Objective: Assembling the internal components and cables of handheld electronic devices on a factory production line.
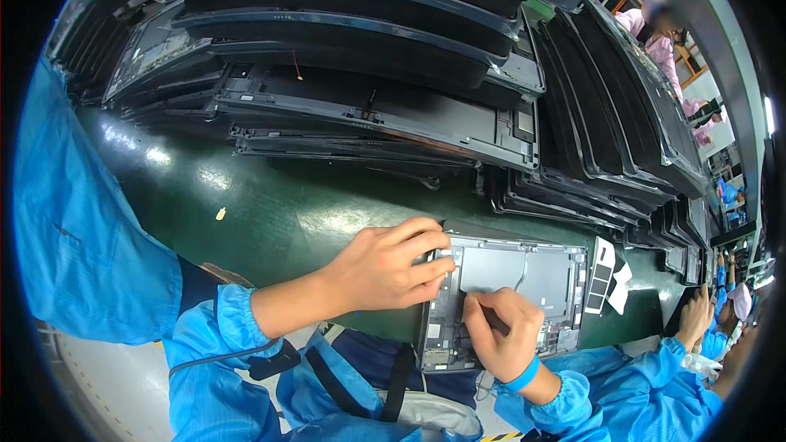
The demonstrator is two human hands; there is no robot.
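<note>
An opened flat tablet-like housing (557, 278) lies at the near edge of the green table, with a smooth grey panel inside and small boards and parts along its left and near sides. My left hand (397, 266) grips the housing's left edge, fingers bent over the rim. Over the housing's lower-left inside, my right hand (503, 329) is closed in a pinch. Whatever it pinches, if anything, is hidden by the fingers. A blue band (521, 374) circles my right wrist. A thin wire (522, 270) crosses the grey panel.
Stacked dark housings with black foam sheets (352, 49) rise at the back; another stack (606, 98) stands to the right. White label sheets (602, 274) lie right of the housing, a small yellow piece (221, 214) on the green table (270, 196). A co-worker's hand (696, 315) is at right.
</note>
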